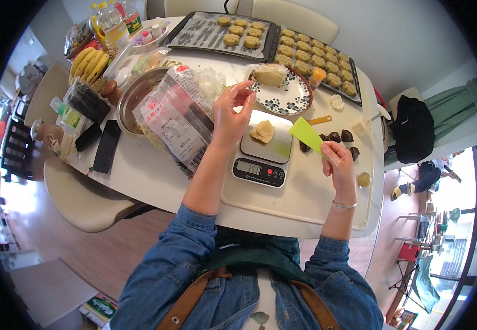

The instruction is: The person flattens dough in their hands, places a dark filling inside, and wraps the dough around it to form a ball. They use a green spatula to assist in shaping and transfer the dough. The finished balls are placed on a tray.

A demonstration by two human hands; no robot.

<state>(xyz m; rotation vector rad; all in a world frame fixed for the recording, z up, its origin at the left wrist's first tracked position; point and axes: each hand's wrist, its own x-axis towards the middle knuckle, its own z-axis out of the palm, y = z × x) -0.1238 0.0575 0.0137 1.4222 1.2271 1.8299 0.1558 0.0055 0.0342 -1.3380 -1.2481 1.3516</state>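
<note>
Pieces of pale dough (262, 132) lie on the steel pan of a digital kitchen scale (258, 171), whose display is lit. Above the scale's far left side hovers my left hand (234, 111), fingers curved and apart, with nothing visible between them. Between the thumb and fingers of my right hand (338, 163) is the corner of a lime-green dough scraper (307, 134), held to the right of the scale. Several dark filling balls (334, 136) sit beside and beyond that hand. Behind the scale, a floral plate (284, 95) carries a larger dough block (270, 76) partly covered in plastic wrap.
Two baking trays (218, 51) (358, 93) with shaped pastries stand at the back. Left of the scale, a printed plastic bag (176, 115) leans over a steel bowl (127, 105). A yellow-handled tool (320, 120), an orange-capped jar (317, 77) and a greenish ball (364, 179) lie rightward.
</note>
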